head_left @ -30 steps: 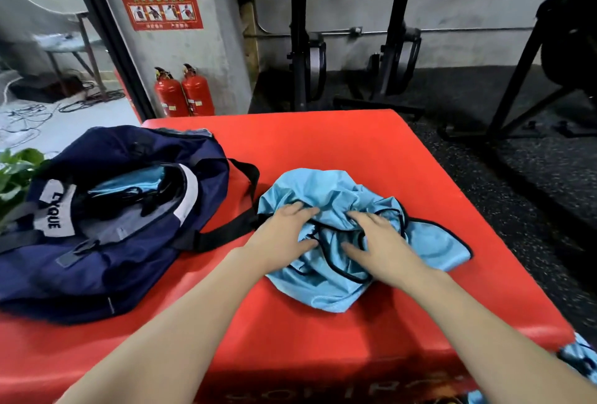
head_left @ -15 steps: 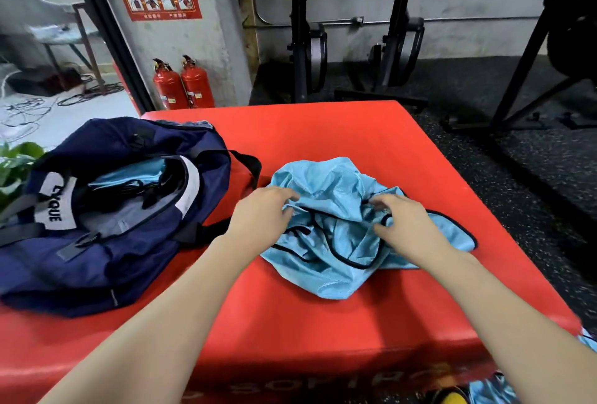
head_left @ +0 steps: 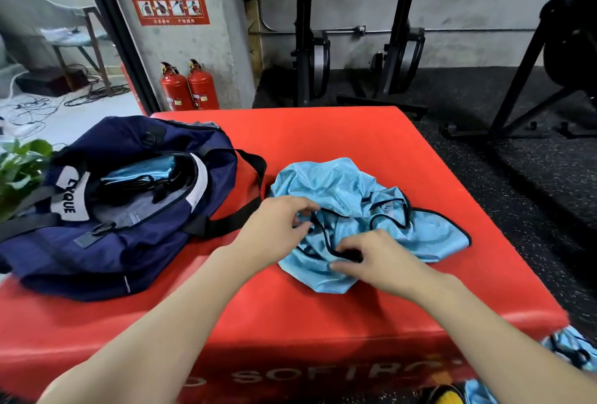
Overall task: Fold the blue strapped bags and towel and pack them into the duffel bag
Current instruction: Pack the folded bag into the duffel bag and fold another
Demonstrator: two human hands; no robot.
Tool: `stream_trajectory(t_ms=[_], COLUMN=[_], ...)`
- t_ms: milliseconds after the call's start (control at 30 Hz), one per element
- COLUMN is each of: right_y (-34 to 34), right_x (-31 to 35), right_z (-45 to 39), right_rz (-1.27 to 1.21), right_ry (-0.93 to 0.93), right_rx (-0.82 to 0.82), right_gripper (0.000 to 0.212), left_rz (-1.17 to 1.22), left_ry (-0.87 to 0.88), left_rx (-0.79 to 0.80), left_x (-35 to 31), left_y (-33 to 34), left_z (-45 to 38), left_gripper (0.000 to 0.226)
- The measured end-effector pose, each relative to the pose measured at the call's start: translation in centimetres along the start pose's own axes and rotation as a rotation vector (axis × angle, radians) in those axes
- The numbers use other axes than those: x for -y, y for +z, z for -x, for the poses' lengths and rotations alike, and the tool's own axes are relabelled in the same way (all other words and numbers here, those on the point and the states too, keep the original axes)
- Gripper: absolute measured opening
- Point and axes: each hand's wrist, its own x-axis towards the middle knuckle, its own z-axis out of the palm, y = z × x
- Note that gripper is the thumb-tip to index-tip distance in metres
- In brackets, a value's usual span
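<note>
I look down from the head camera at a red padded platform (head_left: 323, 132) in a gym. On its left side lies a navy duffel bag (head_left: 129, 209), unzipped, with light blue fabric already visible inside its opening. To the right of it, near the middle of the platform, lies a crumpled light blue strapped bag (head_left: 349, 196) edged with thin black cord. My left hand (head_left: 274, 226) rests at the bag's left edge, its fingers curled and pinching the fabric and cord there. My right hand (head_left: 378, 261) sits on the near part of the bag, its fingers curled down and gripping a loop of black cord against the cloth. The duffel's black shoulder strap (head_left: 255, 177) arcs between the duffel and the blue bag. At the near right corner, below the platform edge, more light blue fabric (head_left: 571, 348) hangs or lies; I cannot tell what it is. Two red fire extinguishers (head_left: 190, 87) stand by the far wall. I judge this to be the folding step for this bag: it is still bunched, not flat. The next move likely calls for drawing the cords inward, smoothing the cloth, then folding it compactly before carrying it left into the duffel.
</note>
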Motion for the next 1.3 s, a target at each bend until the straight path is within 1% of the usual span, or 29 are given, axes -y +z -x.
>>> stream_trajectory(t_ms=[67,133,167,267,333,400,433,467,533,567,600,633,667,700,733,767,833,867,900,933,967,1000,1033,1067,1100,1167,1200,1233,1300], right_y=[-0.2,-0.7,-0.9,-1.7,-2.6,-3.3,-3.6,-3.9,-4.4,-4.6,-4.7,-4.6,-4.4,-4.1,-3.7,-3.2,-1.9,-1.2,-0.5,0.1,0.5,0.6,0.5,0.3,-0.3,-1.7,-2.5,-3.4,-4.8], right_x=[1.0,1.7,1.8,2.2,2.4,2.4,2.3,2.1,1.9,1.8,1.8,1.8,1.8,1.9,2.0,2.4,3.2,3.3,3.3,3.1,2.8,2.4,2.1,1.8,1.8,2.1,2.6,3.2,4.1], right_z=[0.0,-0.1,-0.2,-0.3,-0.8,-1.4,-1.7,-1.9,-2.1,-2.1,-2.0,-1.8,-1.5,-1.0,-0.6,-0.1,0.6,0.7,0.7,0.5,0.2,-0.1,-0.4,-0.7,-0.8,-1.2,-1.3,-1.5,-1.9], right_rz=[-0.223,-0.436,-0.512,-0.679,-0.754,-0.802,-0.831,-0.869,-0.944,-0.945,-0.902,-0.802,-0.663,-0.525,-0.424,-0.366,-0.200,-0.049,0.104,0.205,0.253,0.259,0.221,0.130,-0.014,-0.302,-0.404,-0.504,-0.723], right_ry=[-0.034,-0.047,-0.044,-0.043,-0.038,-0.015,0.001,0.018,0.049,0.065,0.082,0.092,0.088,0.060,0.030,0.012,0.034,0.052,0.068,0.089,0.113,0.126,0.133,0.139,0.133,0.106,0.084,0.058,0.024], right_rx=[-0.157,-0.295,-0.337,-0.413,-0.454,-0.492,-0.510,-0.526,-0.562,-0.582,-0.611,-0.648,-0.680,-0.688,-0.651,-0.564,-0.335,-0.245,-0.197,-0.178,-0.191,-0.233,-0.286,-0.344,-0.401,-0.470,-0.485,-0.497,-0.533], right_gripper=[0.013,0.006,0.004,0.005,0.007,0.007,0.005,0.004,0.013,0.018,0.022,0.024,0.024,0.024,0.024,0.030,0.050,0.058,0.063,0.063,0.059,0.048,0.035,0.026,0.021,0.025,0.027,0.027,0.023], left_rz=[0.053,0.107,0.140,0.254,0.299,0.321,0.309,0.287,0.236,0.248,0.302,0.407,0.522,0.618,0.693,0.745,0.800,0.814,0.820,0.821,0.827,0.831,0.836,0.836,0.835,0.740,0.644,0.533,0.326], left_ry=[0.007,0.005,0.003,-0.012,-0.036,-0.062,-0.065,-0.055,-0.041,-0.055,-0.082,-0.113,-0.141,-0.170,-0.190,-0.207,-0.227,-0.233,-0.235,-0.236,-0.236,-0.239,-0.241,-0.252,-0.265,-0.302,-0.311,-0.291,-0.145], left_rx=[0.039,0.028,0.012,-0.010,0.021,0.090,0.119,0.126,0.063,0.022,-0.013,-0.035,-0.063,-0.100,-0.141,-0.176,-0.222,-0.240,-0.253,-0.269,-0.285,-0.297,-0.305,-0.313,-0.325,-0.352,-0.375,-0.412,-0.492], left_x=[-0.3,-0.4,-0.4,-1.0,-1.5,-1.9,-1.8,-1.7,-1.5,-1.6,-1.7,-1.9,-2.1,-2.3,-2.5,-2.5,-2.4,-2.4,-2.4,-2.3,-2.2,-2.1,-1.8,-1.5,-1.2,-0.4,-0.3,-0.4,-0.8], left_y=[-0.1,-0.1,-0.2,-0.6,-0.8,-0.9,-0.7,-0.3,0.0,-0.1,-0.4,-0.9,-1.5,-2.2,-2.8,-3.2,-3.7,-3.9,-3.9,-3.9,-3.9,-3.9,-3.8,-3.7,-3.6,-3.2,-3.0,-2.8,-2.5], left_z=[0.4,0.7,0.9,1.1,1.2,1.3,1.3,1.2,0.9,0.7,0.4,0.2,-0.1,-0.3,-0.5,-0.6,-0.8,-0.9,-0.9,-1.0,-1.1,-1.2,-1.4,-1.5,-1.7,-2.1,-2.2,-2.1,-1.8], left_gripper=[0.038,0.047,0.050,0.051,0.062,0.074,0.073,0.064,0.032,0.026,0.024,0.017,0.015,0.020,0.024,0.026,0.026,0.026,0.026,0.026,0.027,0.028,0.030,0.034,0.041,0.057,0.061,0.062,0.053])
